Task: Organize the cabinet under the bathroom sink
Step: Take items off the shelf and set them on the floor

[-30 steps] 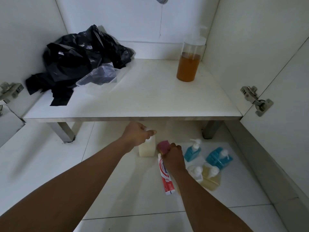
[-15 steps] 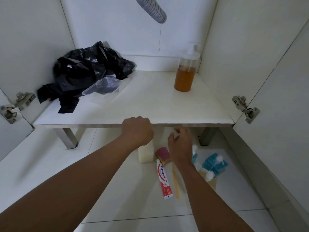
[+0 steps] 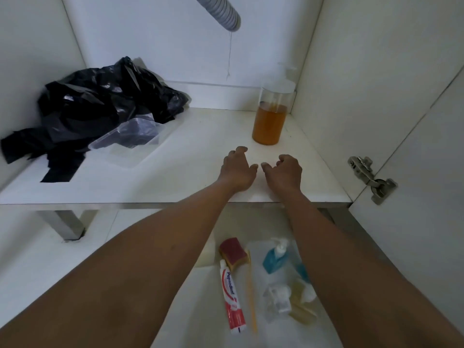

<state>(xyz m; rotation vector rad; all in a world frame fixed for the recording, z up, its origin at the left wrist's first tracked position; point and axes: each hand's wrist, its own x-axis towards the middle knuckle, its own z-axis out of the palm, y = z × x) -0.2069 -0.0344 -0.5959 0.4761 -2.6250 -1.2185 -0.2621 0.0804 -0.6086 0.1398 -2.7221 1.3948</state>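
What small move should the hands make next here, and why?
Probably reach forward and take the amber pump bottle, perhaps to reposition it. The left hand and right hand are empty over the shelf, fingers loosely curled, just short of the bottle, which stands upright at the shelf's right rear corner. The toothpaste and sponge lie on the floor below.

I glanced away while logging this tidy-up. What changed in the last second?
Both hands rose from the floor items to over the shelf, near the amber bottle. The left hand let go of the white bottle, the right hand released the sponge; both now hold nothing. The black bag, amber bottle and toothpaste stayed put.
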